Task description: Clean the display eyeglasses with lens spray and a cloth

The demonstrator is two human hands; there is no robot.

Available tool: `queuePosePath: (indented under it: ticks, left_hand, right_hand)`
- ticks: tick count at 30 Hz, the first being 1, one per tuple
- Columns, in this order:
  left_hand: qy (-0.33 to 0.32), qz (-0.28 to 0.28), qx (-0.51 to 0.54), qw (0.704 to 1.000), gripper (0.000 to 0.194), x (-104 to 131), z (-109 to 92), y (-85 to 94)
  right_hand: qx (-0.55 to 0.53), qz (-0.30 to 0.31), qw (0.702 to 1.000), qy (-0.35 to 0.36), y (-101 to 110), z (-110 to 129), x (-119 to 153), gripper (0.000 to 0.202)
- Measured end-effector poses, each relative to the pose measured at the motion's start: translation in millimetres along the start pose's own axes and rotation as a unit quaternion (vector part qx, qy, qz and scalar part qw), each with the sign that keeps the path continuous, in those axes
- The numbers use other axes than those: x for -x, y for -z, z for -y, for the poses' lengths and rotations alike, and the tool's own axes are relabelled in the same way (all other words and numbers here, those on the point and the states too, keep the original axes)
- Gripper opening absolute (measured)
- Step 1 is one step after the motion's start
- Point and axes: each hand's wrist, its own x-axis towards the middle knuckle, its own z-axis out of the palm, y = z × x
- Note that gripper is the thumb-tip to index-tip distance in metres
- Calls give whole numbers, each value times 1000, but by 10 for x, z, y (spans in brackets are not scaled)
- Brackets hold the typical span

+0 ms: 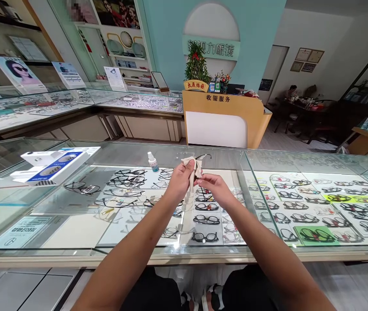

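Above the glass counter, my left hand (181, 176) pinches a cream cleaning cloth (193, 172) that is folded around part of a pair of eyeglasses (206, 156). One dark temple arm sticks out beyond the cloth at the top. Close by on the right, my right hand (214, 186) has its fingers closed on the lower part of the same glasses, where another dark temple points down. The lenses are mostly hidden by cloth and fingers. A small white spray bottle (153, 162) with a blue lower part stands on the glass to the left of my hands.
The glass display counter (138, 252) spans the front, with rows of eyeglasses (206, 219) under its top. At left stand an open white and blue box (57, 166) and a pair of glasses (82, 188). Beyond is a wooden cashier desk (258, 119); a person sits far right.
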Motion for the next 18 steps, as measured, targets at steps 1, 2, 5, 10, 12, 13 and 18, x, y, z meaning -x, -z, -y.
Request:
queuePosePath:
  ticks: [1, 2, 5, 10, 12, 13, 18]
  left_hand:
    - [4, 3, 3, 1000, 59, -1, -16, 4]
    - [8, 15, 8, 1000, 60, -1, -40, 8]
    - [20, 74, 28, 997, 55, 8, -125, 10]
    - [10, 134, 31, 990, 52, 22, -126, 2]
    - [-6, 119, 14, 993, 50, 13, -59, 18]
    - [-13, 103, 3, 995, 49, 6, -20, 29]
    - [-2, 13, -19, 1000, 54, -9, 66, 49]
  right_hand:
    - [-2, 0, 1000, 2, 3, -3, 1, 28]
    - [-4, 0, 1000, 8, 13, -8, 0, 27]
    - [-23, -5, 999, 22, 66, -29, -12, 24]
    - [-76, -19, 997, 13, 99, -46, -34, 26]
    - [-64, -20, 998, 13, 74, -38, -30, 28]
    - [-50, -18, 998, 14, 56, -31, -25, 30]
    - [-1, -8, 1000, 15, -35, 3, 11, 38]
